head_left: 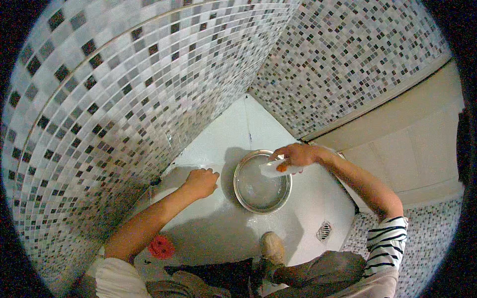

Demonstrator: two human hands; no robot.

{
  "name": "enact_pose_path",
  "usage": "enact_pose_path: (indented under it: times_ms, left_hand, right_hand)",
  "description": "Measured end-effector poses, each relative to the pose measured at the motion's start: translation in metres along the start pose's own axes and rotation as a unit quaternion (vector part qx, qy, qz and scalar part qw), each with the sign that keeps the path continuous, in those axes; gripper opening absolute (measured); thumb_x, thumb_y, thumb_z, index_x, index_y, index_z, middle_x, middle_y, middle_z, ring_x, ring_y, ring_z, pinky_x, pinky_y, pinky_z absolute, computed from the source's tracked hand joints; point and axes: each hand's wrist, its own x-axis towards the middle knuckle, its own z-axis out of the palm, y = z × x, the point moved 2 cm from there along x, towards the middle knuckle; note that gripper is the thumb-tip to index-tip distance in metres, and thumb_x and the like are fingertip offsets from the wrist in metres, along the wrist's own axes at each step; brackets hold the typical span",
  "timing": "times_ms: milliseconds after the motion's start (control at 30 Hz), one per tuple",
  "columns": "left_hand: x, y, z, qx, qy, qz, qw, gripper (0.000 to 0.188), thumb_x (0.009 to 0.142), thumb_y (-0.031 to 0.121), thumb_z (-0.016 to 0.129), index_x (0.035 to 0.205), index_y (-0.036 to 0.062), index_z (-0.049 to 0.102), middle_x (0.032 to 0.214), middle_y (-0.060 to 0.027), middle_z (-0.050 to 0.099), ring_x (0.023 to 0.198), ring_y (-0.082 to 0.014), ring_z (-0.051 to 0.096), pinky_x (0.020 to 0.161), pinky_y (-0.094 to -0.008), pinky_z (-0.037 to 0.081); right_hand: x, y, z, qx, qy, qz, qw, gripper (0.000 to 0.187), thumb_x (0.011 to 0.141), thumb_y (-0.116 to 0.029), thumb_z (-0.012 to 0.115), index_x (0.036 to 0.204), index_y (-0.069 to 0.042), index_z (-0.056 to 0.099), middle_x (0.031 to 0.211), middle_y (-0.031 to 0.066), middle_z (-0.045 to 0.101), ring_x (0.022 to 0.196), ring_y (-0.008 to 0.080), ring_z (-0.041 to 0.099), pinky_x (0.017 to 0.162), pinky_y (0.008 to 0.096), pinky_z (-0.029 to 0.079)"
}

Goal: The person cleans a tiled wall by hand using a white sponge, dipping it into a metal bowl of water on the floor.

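Note:
A round metal basin (238, 192) stands on the pale floor in front of me, with cloudy liquid and some pale foam in it. My right hand (301, 154) reaches over its far right rim. Those fingers are wrapped round a white container (269, 170) with an orange patch, tilted toward the basin; whether anything pours out is too small to tell. My left hand (202, 183) is in the air to the left of the basin, apart from it. Its fingers are curled into a fist, and what they hold, if anything, is hidden.
Mosaic-tiled walls (348, 64) meet in a corner beyond the basin. A beige panel (402, 149) runs along the right. A floor drain (324, 231) lies at the lower right. My foot (273, 247) is just below the basin, and a red fluffy thing (160, 247) sits at the lower left.

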Motion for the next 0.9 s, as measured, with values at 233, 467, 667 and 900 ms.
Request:
enact_pose_path:
  times_ms: [233,467,667,900]
  left_hand:
    - [-0.006,0.027,0.014,0.041,0.043,0.048,0.997,0.032,0.079,0.012,0.053,0.11,0.0061,0.057,0.117,-0.0183,0.054,0.104,-0.0345,0.056,0.082,-0.048,0.047]
    - [-0.041,0.015,0.03,0.125,0.129,0.101,0.979,0.048,0.078,0.017,0.057,0.124,0.0071,0.05,0.14,-0.022,0.034,0.124,-0.0382,0.04,0.1,-0.0499,0.034]
    - [-0.069,0.012,0.022,0.142,0.121,0.055,0.981,0.045,0.077,0.017,0.057,0.121,0.0082,0.054,0.14,-0.0204,0.035,0.126,-0.0369,0.038,0.1,-0.0526,0.032]
    - [-0.084,0.013,0.02,0.176,0.095,0.035,0.979,0.046,0.079,0.021,0.057,0.123,0.0074,0.052,0.141,-0.0204,0.034,0.128,-0.0365,0.036,0.101,-0.0555,0.029]
  right_hand:
    - [0.059,0.044,0.07,-0.197,0.201,-0.101,0.954,0.049,0.08,-0.041,0.061,0.122,-0.016,0.054,0.098,0.0176,0.065,0.088,0.0359,0.062,0.085,0.0461,0.047]
    - [0.053,0.043,0.111,-0.223,0.227,-0.052,0.946,0.044,0.085,-0.035,0.055,0.124,-0.016,0.051,0.101,0.0208,0.061,0.09,0.037,0.061,0.08,0.0476,0.049]
    - [0.058,0.059,0.115,-0.261,0.224,-0.069,0.937,0.047,0.084,-0.037,0.056,0.127,-0.019,0.05,0.107,0.0215,0.057,0.088,0.0376,0.061,0.078,0.0445,0.05]
    - [0.058,0.064,0.114,-0.259,0.196,-0.09,0.941,0.046,0.083,-0.039,0.055,0.125,-0.021,0.053,0.101,0.0219,0.059,0.093,0.0364,0.06,0.081,0.0471,0.049]
